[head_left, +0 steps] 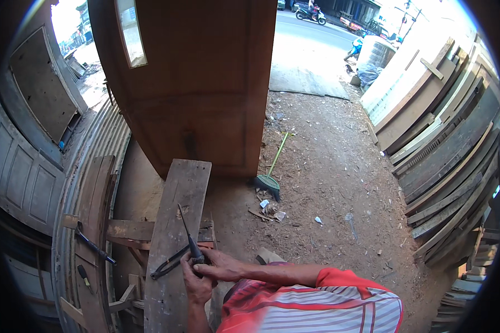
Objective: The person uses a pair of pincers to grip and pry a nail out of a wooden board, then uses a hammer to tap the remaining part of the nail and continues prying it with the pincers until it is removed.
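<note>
A slim, pointed, dark tool [188, 230], widening from a thin tip to a black grip, points away from me above a worn wooden plank [175, 222]. My left hand [195, 286] is closed round its lower end. Coming in from the right, my right hand [223, 265] closes over the same grip, thumb against it. The exact kind of tool is unclear, and my fingers hide its bottom end. Beside it, a pair of black pincers [166, 265] lies on the plank, partly behind my hands.
A hammer [94, 244] and a screwdriver [84, 276] lie on boards at the left. Ahead stands a tall brown wooden door [200, 83]. A green broom [272, 175] rests on the dirt ground. Stacked timber [450, 150] leans along the right, with a road [316, 33] beyond.
</note>
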### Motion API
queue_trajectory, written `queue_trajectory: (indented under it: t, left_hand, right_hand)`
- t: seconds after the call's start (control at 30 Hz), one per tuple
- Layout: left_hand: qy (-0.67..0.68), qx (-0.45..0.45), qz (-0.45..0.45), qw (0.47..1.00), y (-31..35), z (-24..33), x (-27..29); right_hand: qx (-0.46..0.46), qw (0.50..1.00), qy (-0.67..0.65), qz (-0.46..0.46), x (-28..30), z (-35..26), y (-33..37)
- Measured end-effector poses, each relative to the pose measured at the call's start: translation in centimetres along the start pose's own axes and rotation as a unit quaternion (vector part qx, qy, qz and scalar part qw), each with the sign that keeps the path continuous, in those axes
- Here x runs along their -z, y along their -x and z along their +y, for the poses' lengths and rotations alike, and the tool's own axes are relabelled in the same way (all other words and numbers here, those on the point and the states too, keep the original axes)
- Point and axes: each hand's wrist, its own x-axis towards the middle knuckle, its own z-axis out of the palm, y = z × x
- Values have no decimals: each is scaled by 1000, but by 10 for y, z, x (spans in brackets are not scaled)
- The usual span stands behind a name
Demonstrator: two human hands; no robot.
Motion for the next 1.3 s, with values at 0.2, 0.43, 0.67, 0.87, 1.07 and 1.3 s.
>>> queue_trajectory:
  t: [0.2, 0.43, 0.67, 0.87, 1.07, 1.3]
  left_hand:
    - [-48, -81, 32, 995, 9, -10, -19]
    - [-45, -31, 12, 998, 22, 18, -91]
    - [-69, -37, -1, 997, 33, 2, -133]
    - [-102, -8, -4, 995, 45, 25, -149]
    - [-94, -6, -82, 992, 24, 14, -169]
    - [-75, 157, -259, 950, -2, -4, -182]
  right_hand:
    - [26, 1000, 13, 10, 8, 2, 15]
    - [-10, 1000, -11, 6, 66, -36, 70]
    - [-39, 999, 23, 21, 96, -15, 105]
    - [-57, 998, 24, -1, 104, -22, 117]
    - [-106, 994, 35, 11, 136, -30, 141]
    - [-47, 922, 88, 373, 161, -7, 213]
